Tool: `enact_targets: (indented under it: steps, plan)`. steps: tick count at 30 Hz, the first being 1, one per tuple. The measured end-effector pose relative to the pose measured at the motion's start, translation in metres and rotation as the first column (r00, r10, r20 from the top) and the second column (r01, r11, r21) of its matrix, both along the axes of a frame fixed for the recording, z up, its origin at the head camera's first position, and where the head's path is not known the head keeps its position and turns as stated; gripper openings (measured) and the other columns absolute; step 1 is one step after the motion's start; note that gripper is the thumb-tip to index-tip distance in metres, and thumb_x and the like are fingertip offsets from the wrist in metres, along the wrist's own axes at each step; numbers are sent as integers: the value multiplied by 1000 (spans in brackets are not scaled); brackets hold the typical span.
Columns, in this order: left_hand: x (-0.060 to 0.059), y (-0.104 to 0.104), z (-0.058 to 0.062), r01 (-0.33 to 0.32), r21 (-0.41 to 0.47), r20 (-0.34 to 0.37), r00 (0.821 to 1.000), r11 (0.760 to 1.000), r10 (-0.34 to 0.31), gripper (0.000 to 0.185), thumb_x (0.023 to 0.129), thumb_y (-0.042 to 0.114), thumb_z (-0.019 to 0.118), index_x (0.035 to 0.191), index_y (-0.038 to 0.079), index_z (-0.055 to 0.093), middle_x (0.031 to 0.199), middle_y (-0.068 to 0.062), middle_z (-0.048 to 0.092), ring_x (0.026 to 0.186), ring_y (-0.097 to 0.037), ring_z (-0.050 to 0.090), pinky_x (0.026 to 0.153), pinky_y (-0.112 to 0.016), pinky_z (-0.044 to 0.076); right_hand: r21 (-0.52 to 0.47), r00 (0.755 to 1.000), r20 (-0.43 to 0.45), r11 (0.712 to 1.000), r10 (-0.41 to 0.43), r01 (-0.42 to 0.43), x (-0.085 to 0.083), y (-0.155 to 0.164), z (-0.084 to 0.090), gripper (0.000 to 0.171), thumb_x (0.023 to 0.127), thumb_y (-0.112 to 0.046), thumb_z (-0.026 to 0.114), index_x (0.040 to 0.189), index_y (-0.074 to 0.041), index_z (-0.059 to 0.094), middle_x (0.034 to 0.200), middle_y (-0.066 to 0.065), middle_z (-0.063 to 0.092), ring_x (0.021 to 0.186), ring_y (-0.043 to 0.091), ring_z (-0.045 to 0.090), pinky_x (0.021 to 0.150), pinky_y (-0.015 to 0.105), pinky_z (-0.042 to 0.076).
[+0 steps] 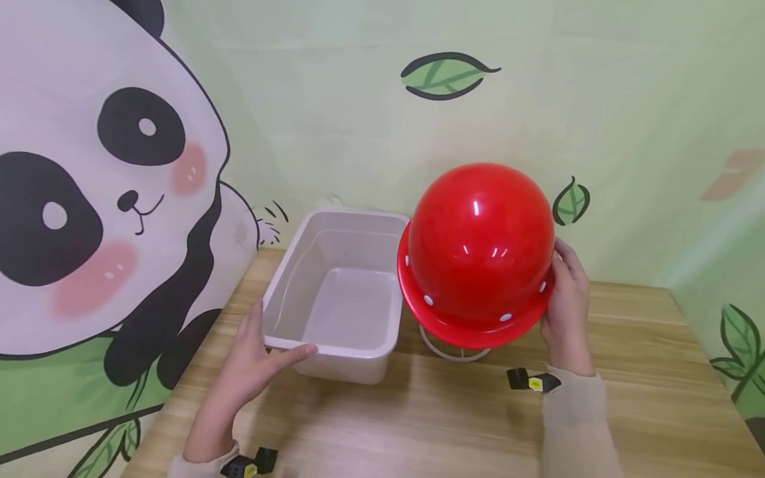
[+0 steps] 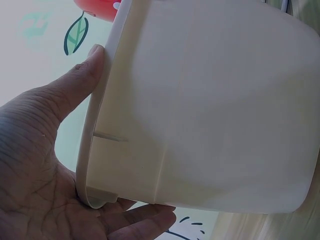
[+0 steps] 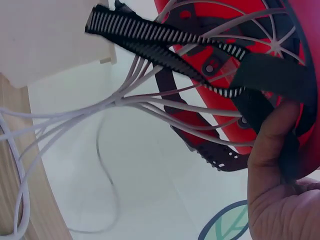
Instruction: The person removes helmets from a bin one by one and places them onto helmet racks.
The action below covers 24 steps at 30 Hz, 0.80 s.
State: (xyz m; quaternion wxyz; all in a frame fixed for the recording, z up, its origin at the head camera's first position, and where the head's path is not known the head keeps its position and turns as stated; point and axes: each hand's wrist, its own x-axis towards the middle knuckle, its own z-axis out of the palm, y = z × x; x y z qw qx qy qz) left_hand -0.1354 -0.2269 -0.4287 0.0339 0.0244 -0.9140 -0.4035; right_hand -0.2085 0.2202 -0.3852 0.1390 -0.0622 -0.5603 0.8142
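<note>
A red hard hat (image 1: pixel 478 245) sits over a white wire stand (image 3: pixel 116 100), whose round base shows under the brim. My right hand (image 1: pixel 568 309) grips the hat at its right edge. In the right wrist view the thumb is inside under the brim, beside the dark harness and a black-and-white striped strap (image 3: pixel 145 31). To the left of the hat stands a pale rectangular plastic basin (image 1: pixel 352 368), with nothing inside. My left hand (image 1: pixel 248 358) holds its near left corner, thumb along the front rim and fingers against the left side.
The wooden table (image 1: pixel 466 425) backs onto a green wall covering (image 1: pixel 335 119) with a large panda (image 1: pixel 149 192) and leaves printed on it. Basin and hat stand close together, the brim overlapping the basin's right rim in the head view.
</note>
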Motion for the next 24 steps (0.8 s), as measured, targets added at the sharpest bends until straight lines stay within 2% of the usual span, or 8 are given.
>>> enact_targets:
  steps: [10,15,20,22,24]
  plan:
    - [-2,0,-1,8,-9,0,1000,1000,-8,131,63,63,81,156,13,4,147,-22,31,127,-37,43,103,-61,41,60,1000,-4,998,-6,6,4,4,-2,45,96,-37,57,138,-25,53,137,-3,53,120,14,52,79,19,57]
    - [-2,0,-1,5,-10,13,1000,1000,-5,132,63,64,80,157,14,3,149,-22,30,128,-37,42,104,-62,40,167,998,34,985,-53,46,4,5,-4,45,93,-45,58,136,-31,55,137,-3,54,117,13,55,75,18,57]
    - [-1,-1,-3,-1,-11,26,1000,1000,2,133,62,66,79,157,16,0,151,-23,27,131,-39,40,106,-63,38,290,991,91,955,-97,66,4,5,-6,47,94,-51,54,137,-35,51,136,-4,54,114,12,55,74,15,56]
    - [1,-2,-4,-2,-18,33,999,1000,3,133,63,67,79,157,16,-1,153,-23,24,133,-40,38,107,-64,35,363,986,127,930,-108,55,6,6,-7,47,95,-53,49,140,-37,46,137,-4,52,114,12,54,75,15,55]
    - [3,-3,-6,-4,-26,38,999,1000,5,133,63,68,78,157,18,-2,154,-24,21,133,-41,37,107,-65,34,447,982,155,894,-111,30,8,8,-7,50,97,-55,43,144,-37,39,141,-3,49,118,14,51,84,21,55]
